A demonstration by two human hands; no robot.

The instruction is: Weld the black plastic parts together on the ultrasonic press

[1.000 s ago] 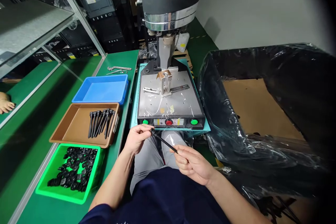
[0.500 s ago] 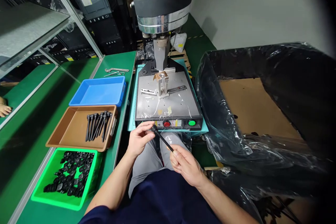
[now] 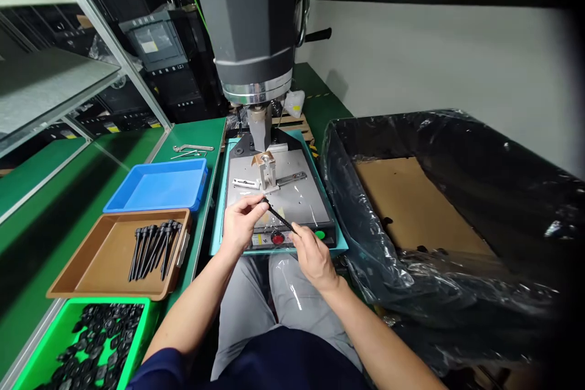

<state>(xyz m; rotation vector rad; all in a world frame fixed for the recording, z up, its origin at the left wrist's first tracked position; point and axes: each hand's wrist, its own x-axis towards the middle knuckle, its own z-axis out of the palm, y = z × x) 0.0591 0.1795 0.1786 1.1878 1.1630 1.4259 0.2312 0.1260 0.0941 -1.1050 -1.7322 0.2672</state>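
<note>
Between my two hands a thin black ribbed rod [image 3: 280, 217] with a thicker head slants over the front of the press base. My left hand [image 3: 241, 222] pinches its head end, which the fingers partly cover. Lower and to the right, my right hand [image 3: 313, 256] grips the other end. Just beyond the rod's head stands a metal fixture [image 3: 267, 170] on the grey base plate [image 3: 299, 208], under the press head [image 3: 256, 76]. The red button [image 3: 277, 237] and green button [image 3: 320, 235] sit on the base's front, close to my hands.
Left on the green bench are a blue tray [image 3: 153, 187], a brown tray [image 3: 86, 256] with several black rods [image 3: 153, 250], and a green bin [image 3: 148, 323] of small black parts [image 3: 98, 347]. Wrenches [image 3: 192, 148] lie behind. A plastic-lined box [image 3: 333, 152] stands right.
Both hands have moved forward, carrying the rod from above my lap to over the front of the press base, nearer the fixture. The camera view has tilted up.
</note>
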